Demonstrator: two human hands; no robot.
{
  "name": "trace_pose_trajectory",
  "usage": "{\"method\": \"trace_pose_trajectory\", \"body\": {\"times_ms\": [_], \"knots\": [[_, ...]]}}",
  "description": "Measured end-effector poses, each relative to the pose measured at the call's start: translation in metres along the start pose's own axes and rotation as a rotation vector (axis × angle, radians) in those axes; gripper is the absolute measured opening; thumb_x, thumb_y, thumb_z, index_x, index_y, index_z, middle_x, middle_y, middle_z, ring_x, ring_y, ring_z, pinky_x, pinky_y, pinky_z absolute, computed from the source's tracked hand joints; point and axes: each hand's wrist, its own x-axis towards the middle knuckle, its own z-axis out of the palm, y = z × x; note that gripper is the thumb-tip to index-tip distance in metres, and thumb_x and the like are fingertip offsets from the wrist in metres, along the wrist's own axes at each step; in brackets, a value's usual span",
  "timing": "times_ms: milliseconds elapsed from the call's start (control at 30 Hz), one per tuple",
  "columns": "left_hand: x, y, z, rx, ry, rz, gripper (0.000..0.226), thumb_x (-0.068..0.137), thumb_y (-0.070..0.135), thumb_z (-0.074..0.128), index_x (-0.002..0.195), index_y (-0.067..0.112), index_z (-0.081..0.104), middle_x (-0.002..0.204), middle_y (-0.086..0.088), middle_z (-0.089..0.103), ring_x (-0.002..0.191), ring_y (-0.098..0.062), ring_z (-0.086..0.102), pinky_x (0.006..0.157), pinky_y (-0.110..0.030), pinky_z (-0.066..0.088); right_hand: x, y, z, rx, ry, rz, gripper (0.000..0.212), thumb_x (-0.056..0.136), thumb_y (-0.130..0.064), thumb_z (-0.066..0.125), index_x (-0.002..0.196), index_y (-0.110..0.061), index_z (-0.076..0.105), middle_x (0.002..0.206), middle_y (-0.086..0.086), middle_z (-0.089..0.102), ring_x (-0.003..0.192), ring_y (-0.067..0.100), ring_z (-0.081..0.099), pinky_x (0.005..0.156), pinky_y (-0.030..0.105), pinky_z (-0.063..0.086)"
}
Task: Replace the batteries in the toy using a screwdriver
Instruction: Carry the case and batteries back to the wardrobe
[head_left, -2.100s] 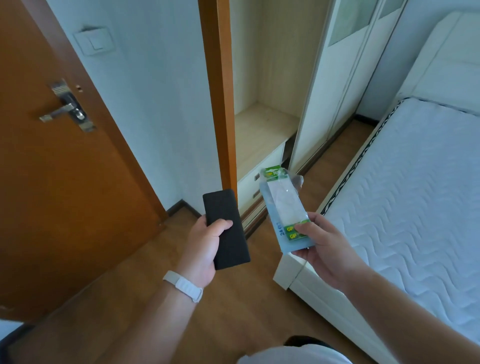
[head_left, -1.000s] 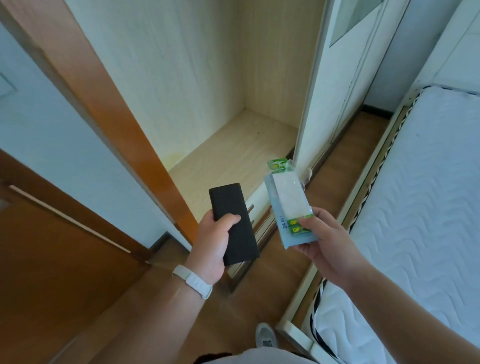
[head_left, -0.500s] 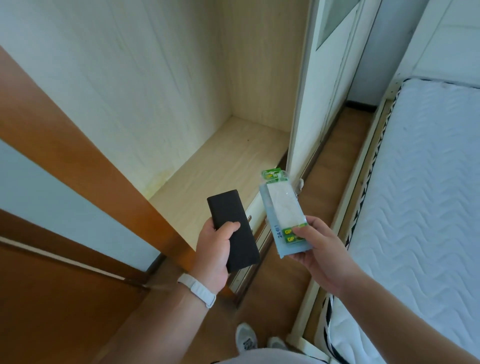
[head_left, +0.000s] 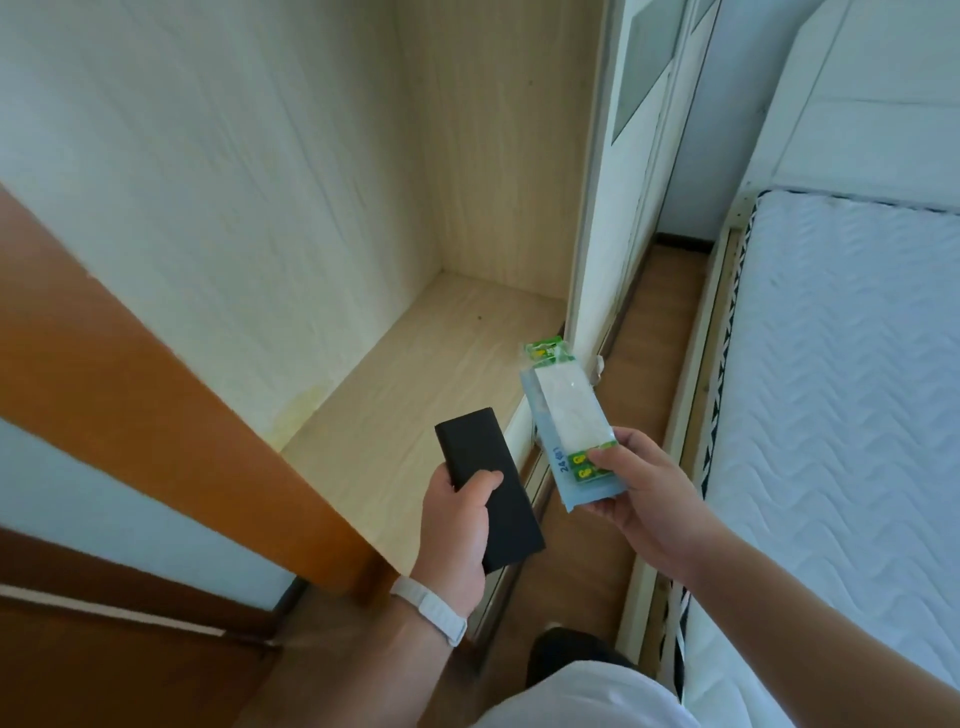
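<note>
Head view, looking down past both forearms: the left hand (head_left: 457, 525) sits low and centre in the frame, palm turned inward, its fingers wrapped under a flat black case (head_left: 488, 488) and its thumb pressed across the top face. The case tilts up and away from the body. A white wristband (head_left: 428, 616) circles that wrist.

The right hand (head_left: 644, 499) comes in from the lower right, arm bare, and pinches the near end of a battery pack (head_left: 566, 431), with the thumb on the green labels and the fingers beneath. The pack is a clear, bluish sleeve with a green header at its far end, and it leans up and slightly left. Both hands are clamped on what they carry and are held just beside each other without touching; the case and the pack are near one another but apart.

Behind the hands, in the centre of the frame, is a pale wooden wardrobe shelf (head_left: 426, 364) with light-grained walls rising above it. An orange-brown wooden panel (head_left: 156, 364) cuts diagonally across the left of the frame. A white wardrobe door (head_left: 618, 182) with a frosted pane stands at upper centre-right. Brown wooden floor (head_left: 571, 545) runs between the wardrobe and a pale bed frame (head_left: 675, 467), which carries a white quilted mattress (head_left: 841, 389) filling the right side. A white shirt (head_left: 582, 696) shows at the bottom edge.
</note>
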Motion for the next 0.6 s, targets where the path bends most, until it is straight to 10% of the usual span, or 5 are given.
{"method": "trace_pose_trajectory", "body": {"times_ms": [600], "knots": [[0.165, 0.059, 0.073, -0.241, 0.379, -0.076, 0.016, 0.093, 0.016, 0.064, 0.108, 0.021, 0.063, 0.109, -0.017, 0.067, 0.094, -0.038, 0.069, 0.065, -0.049, 0.063, 0.233, -0.093, -0.011, -0.169, -0.243, 0.179, 0.025, 0.094, -0.009, 0.06, 0.119, -0.012, 0.058, 0.101, 0.012, 0.075, 0.087, 0.022, 0.073, 0.066, 0.028, 0.057]]}}
